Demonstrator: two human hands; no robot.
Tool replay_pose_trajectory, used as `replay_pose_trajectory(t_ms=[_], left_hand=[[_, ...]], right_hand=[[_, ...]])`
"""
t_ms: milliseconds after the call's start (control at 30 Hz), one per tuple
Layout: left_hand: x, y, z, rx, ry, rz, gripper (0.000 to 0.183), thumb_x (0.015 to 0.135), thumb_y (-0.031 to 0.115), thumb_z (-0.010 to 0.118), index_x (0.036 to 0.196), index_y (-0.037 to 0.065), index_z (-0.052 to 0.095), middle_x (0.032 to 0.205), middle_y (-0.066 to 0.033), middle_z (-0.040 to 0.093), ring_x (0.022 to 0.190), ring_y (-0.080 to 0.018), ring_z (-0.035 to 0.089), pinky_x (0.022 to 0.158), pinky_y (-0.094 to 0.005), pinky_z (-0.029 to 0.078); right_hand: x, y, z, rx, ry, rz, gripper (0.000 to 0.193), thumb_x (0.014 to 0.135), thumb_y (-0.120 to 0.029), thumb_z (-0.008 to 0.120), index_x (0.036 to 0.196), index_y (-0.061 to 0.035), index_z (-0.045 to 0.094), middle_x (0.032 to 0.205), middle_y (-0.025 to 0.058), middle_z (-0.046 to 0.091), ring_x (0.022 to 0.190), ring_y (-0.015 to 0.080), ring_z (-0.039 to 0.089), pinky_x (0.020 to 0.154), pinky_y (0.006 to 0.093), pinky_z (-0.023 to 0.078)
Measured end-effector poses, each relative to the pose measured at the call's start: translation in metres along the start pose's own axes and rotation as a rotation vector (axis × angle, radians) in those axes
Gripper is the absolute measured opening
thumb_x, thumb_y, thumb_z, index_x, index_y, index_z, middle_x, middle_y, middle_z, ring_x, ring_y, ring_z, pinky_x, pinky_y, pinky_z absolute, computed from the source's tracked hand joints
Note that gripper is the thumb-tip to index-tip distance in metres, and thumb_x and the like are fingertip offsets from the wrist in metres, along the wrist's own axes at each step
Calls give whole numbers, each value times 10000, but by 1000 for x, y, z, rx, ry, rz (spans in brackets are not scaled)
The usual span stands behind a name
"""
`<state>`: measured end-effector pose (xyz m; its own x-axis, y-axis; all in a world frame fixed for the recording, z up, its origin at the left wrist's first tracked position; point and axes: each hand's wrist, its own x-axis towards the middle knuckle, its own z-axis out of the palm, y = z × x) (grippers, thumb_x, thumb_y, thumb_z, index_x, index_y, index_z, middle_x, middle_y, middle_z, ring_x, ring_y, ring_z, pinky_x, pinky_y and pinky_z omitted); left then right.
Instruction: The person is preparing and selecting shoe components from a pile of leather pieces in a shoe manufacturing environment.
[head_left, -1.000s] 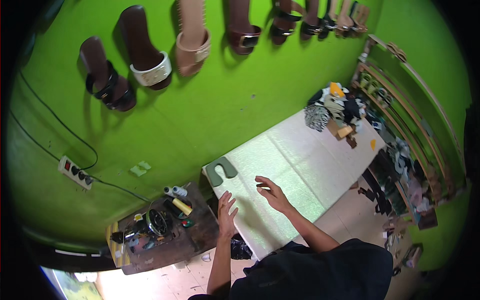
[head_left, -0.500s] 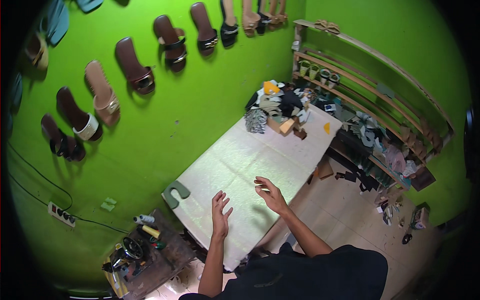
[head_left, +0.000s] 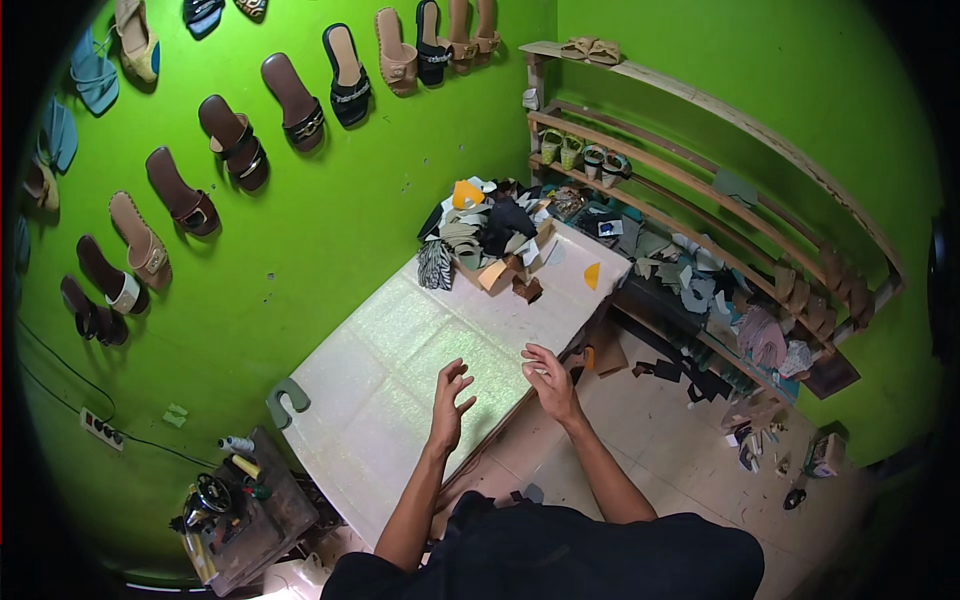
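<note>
Over the near right edge of a pale, glossy table [head_left: 350, 370] I hold both hands up in the air, facing each other with a gap between. My left hand [head_left: 449, 405] has its fingers apart and slightly curled, with nothing in it. My right hand [head_left: 550, 382] is likewise empty, its fingers loosely bent and spread. Neither hand touches anything. A dark green U-shaped piece [head_left: 288, 402] lies at the table's left corner. On the far end sits a heap of fabric and leather scraps [head_left: 490, 225], with a yellow scrap [head_left: 592, 275] to its right.
Sandals [head_left: 185, 190] hang in rows on the green wall. A wooden rack [head_left: 700, 165] with shoes and scraps stands at the right. Lower left is a sewing machine [head_left: 212, 493] on a small table, near a power strip [head_left: 101, 428]. Scraps litter the tiled floor [head_left: 620, 430].
The view has turned to the right, so the table, wall and rack sit further left. My right hand has lowered slightly relative to my left; both stay empty.
</note>
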<state>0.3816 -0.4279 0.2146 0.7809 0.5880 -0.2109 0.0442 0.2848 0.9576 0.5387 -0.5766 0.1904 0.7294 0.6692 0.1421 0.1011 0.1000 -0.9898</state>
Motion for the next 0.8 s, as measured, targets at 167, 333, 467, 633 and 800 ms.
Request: replay_pose_trajectory(t_ms=[167, 333, 467, 633, 800], left_hand=[[34, 0, 32, 3, -40, 15, 646, 959, 542, 485, 1470, 167, 363, 1508, -126, 374, 1323, -270, 421, 1047, -520, 368], [68, 3, 40, -12, -27, 30, 658, 956, 552, 483, 1471, 161, 359, 1507, -129, 375, 1318, -271, 428, 1049, -533, 364], [100, 10, 38, -50, -5, 36, 665, 952, 550, 487, 1471, 154, 356, 1507, -129, 375, 1314, -274, 434, 1055, -551, 358], [148, 22, 26, -87, 56, 49, 632, 959, 526, 475, 1459, 154, 370, 1492, -120, 391, 1300, -261, 450, 1033, -532, 377], [202, 32, 11, -91, 94, 67, 602, 971, 512, 464, 1451, 157, 380, 1471, -106, 414, 1271, -235, 473, 997, -480, 407]], right_hand=[[24, 6, -35, 6, 24, -34, 510, 959, -199, 634, 1401, -7, 467, 1294, 164, 594, 1097, 199, 617, 955, 370, 522], [57, 5, -46, -24, 2, -27, 501, 953, -194, 640, 1390, -13, 475, 1284, 163, 597, 1089, 196, 619, 953, 370, 519], [94, 11, -46, -22, -26, -27, 495, 952, -188, 640, 1385, -11, 477, 1282, 161, 597, 1084, 194, 619, 946, 365, 521], [146, 17, -37, -64, -80, 1, 476, 947, -174, 646, 1367, -17, 488, 1258, 161, 610, 1072, 195, 624, 929, 364, 528], [210, 32, -25, -104, -125, 21, 460, 942, -170, 653, 1355, -33, 502, 1239, 156, 618, 1048, 203, 636, 919, 360, 530]])
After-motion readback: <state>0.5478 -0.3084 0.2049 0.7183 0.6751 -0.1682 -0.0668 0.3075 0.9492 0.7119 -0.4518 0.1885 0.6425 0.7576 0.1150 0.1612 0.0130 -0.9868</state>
